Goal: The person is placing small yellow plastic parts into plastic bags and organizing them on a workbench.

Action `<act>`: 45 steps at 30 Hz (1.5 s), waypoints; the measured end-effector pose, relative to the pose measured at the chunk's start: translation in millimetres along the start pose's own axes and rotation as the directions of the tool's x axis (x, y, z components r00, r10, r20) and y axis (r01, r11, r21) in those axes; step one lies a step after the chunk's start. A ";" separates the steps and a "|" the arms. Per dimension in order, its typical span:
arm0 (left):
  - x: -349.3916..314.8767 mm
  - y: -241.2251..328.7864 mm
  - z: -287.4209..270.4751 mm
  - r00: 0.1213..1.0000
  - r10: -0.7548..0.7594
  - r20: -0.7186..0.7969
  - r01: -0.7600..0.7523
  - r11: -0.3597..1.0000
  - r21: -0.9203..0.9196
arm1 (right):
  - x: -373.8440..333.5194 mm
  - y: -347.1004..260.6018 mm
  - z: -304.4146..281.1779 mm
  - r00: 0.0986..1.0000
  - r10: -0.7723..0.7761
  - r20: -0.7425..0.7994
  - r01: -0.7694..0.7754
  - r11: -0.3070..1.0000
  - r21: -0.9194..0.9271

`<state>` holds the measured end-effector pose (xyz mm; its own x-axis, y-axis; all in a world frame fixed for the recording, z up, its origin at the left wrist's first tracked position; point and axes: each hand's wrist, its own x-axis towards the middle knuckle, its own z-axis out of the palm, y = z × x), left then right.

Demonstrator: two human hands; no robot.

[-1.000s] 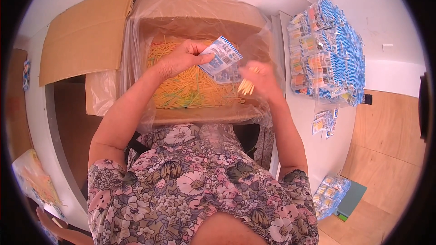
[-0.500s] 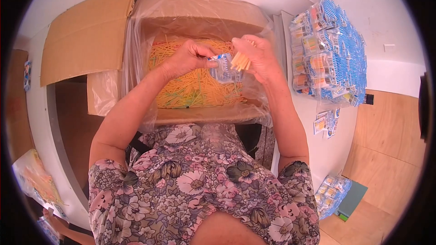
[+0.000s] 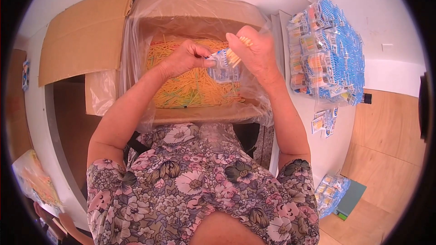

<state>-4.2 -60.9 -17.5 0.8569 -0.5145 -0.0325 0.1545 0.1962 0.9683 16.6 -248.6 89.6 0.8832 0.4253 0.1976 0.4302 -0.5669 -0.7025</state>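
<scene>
In my left hand [image 3: 184,60], a small clear plastic packet [image 3: 225,74] with blue-and-white printing is pinched by its upper left edge between thumb and fingers. My right hand [image 3: 260,56] is closed round a bundle of thin pale-yellow sticks [image 3: 233,58]. The bundle's lower ends sit at the packet's top edge; whether they have entered it I cannot tell. Both hands are over a cardboard box [image 3: 195,117] lined with clear plastic. Inside lies a deep heap of loose thin sticks [image 3: 188,91], mostly yellow and orange, some green.
A tall stack of filled packets [image 3: 336,50] stands right of the box, with several loose packets [image 3: 324,122] nearer me. Lower right is a blue bag of packets [image 3: 331,195]. A bag of sticks [image 3: 36,179] lies far left, beside another person's hand [image 3: 68,224].
My right hand has tilted and moved slightly left, bringing the stick bundle against the packet's top edge. My left hand stays nearly still. The other person's hands at lower left have shifted.
</scene>
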 end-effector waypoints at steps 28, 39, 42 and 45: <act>-5.0 -2.7 12.9 0.963 0.207 0.175 -0.262 0.876 0.405 | -21.5 6.9 53.9 0.980 0.186 -0.062 -0.182 0.981 0.073; -0.1 -5.6 6.3 0.992 0.123 0.021 -0.122 0.992 -0.028 | -20.4 35.8 4.0 0.924 0.342 -0.169 -0.221 0.841 0.494; 0.0 -3.5 7.5 0.996 0.086 -0.031 -0.089 0.991 -0.097 | -22.0 16.5 -9.6 0.874 0.450 0.181 -0.433 0.558 0.708; 0.3 -4.5 8.0 0.996 0.092 -0.010 -0.092 0.992 -0.084 | -17.8 11.1 -9.3 0.866 0.401 0.298 -0.483 0.521 0.704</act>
<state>-8.6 -68.6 -19.9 0.8724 -0.4859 0.0541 0.1157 0.3126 0.9428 7.4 -269.0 84.6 0.8821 0.3511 -0.3140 -0.3339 -0.0039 -0.9426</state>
